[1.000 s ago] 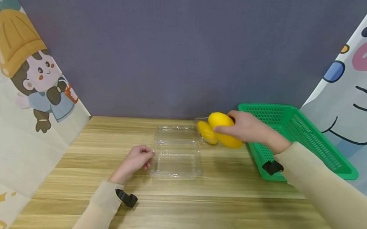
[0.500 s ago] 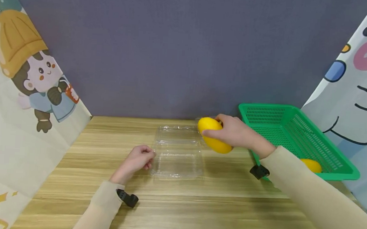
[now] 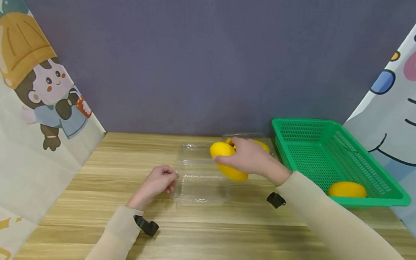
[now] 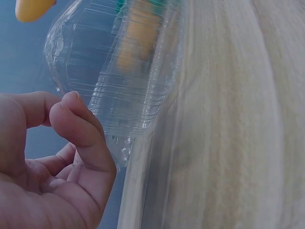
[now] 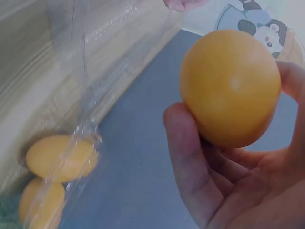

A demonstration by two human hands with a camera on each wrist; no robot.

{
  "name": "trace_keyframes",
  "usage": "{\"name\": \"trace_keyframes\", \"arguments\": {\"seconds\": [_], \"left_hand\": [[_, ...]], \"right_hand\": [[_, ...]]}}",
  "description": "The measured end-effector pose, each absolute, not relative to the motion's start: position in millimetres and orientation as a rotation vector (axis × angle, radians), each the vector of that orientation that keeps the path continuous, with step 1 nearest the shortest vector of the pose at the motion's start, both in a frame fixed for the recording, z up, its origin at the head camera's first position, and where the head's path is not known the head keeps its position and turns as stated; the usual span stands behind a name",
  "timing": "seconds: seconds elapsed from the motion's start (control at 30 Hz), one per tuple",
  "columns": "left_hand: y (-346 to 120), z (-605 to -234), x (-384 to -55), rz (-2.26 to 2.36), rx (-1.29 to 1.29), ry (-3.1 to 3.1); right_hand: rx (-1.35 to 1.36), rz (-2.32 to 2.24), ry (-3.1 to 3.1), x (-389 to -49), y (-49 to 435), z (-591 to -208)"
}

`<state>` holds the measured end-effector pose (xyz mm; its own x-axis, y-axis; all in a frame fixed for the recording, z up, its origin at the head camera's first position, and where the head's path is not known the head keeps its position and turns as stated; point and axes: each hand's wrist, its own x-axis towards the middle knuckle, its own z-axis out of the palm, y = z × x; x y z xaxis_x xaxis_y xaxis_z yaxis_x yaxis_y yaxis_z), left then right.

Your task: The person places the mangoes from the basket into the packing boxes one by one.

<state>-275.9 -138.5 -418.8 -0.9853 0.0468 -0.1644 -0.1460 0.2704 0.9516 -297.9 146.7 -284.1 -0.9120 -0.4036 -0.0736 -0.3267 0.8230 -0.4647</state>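
Observation:
My right hand [image 3: 251, 156] grips a yellow mango [image 3: 229, 163], thumb on one side and fingers on the other. In the head view the mango overlaps the right side of an open, clear plastic clamshell box [image 3: 204, 189]. This box lies with its hinge crease running across it. At its left edge, my left hand [image 3: 158, 180] pinches the rim between thumb and index finger, as the left wrist view shows up close. Behind my right hand stands a second clear box [image 3: 245, 135] holding mangoes [image 5: 62, 157], partly hidden by the hand in the head view.
A green perforated basket [image 3: 289, 151] stands on the right, with one yellow mango [image 3: 347, 189] at its near end. A grey-blue panel [image 3: 197, 65] rises behind the wooden table [image 3: 194, 240]. Printed cartoon sheets flank both sides.
My right hand has carried the mango leftward from beside the basket to the open box. The mangoes in the rear box and the one in the basket now show more. My left hand stays put.

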Motion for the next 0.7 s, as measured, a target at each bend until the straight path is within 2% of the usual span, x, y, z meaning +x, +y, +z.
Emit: {"name": "trace_keyframes", "arguments": {"seconds": [0.7], "left_hand": [[-137,-420,-276,1.801,-0.095,2.371]], "right_hand": [[-0.447,-0.692,2.790,-303,109,-327]]}}
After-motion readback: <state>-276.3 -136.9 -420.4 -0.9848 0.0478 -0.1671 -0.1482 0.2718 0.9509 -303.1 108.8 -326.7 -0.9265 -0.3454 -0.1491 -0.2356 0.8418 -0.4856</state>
